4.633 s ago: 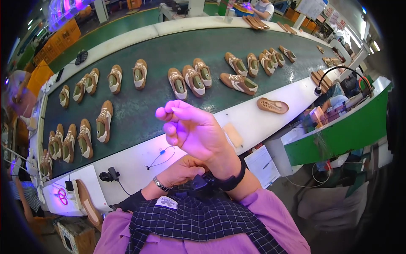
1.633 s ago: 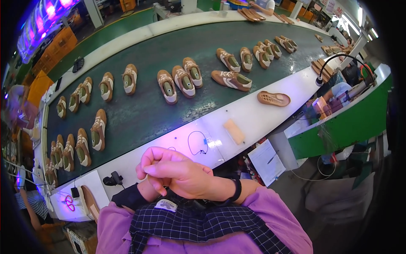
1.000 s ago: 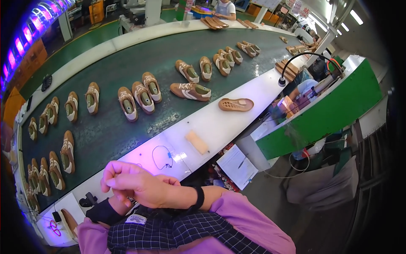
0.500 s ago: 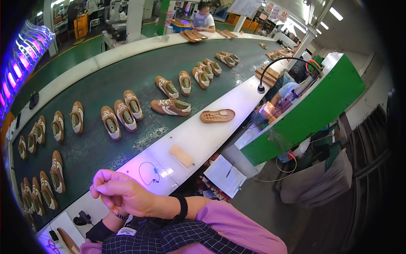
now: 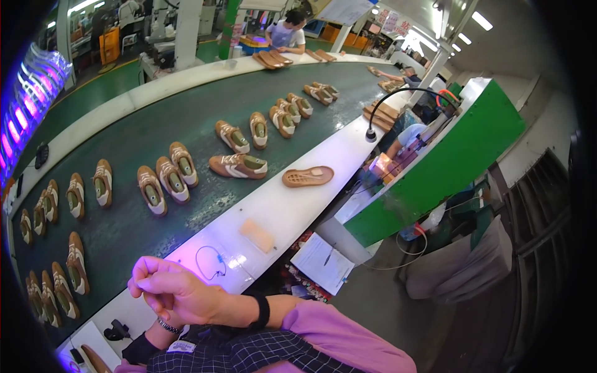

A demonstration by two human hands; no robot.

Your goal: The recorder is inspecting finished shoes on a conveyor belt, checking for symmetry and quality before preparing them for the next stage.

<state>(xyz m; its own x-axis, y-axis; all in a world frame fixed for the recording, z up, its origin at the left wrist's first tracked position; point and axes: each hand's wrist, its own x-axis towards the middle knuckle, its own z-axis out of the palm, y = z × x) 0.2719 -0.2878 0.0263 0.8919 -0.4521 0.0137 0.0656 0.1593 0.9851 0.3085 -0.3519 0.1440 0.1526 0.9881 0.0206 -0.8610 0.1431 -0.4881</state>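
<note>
My right hand (image 5: 171, 291) is raised at the near edge of the white ledge, with a black band round its wrist. Its fingers are curled in and the thumb presses toward the index finger; whether something small is between them is hidden. Behind it lies my left hand (image 5: 172, 317), mostly covered, with a metal watch band at the wrist and its fingers out of sight. Closest to the hands on the ledge is a thin looped cord (image 5: 211, 262) with a small blue piece. Beyond it are a pale beige block (image 5: 257, 235) and a brown shoe sole (image 5: 308, 176).
Several brown and white shoes (image 5: 238, 166) stand on the dark green conveyor belt (image 5: 130, 239). To the right are a green machine panel (image 5: 444, 165), a bent black lamp (image 5: 371, 133) and a paper with a pen (image 5: 322, 263). A co-worker (image 5: 286, 34) sits across the belt.
The whole view has shifted slightly, so the shoes, ledge and panel appear lower and further left. My hands keep nearly the same pose. The co-worker across the belt has changed posture.
</note>
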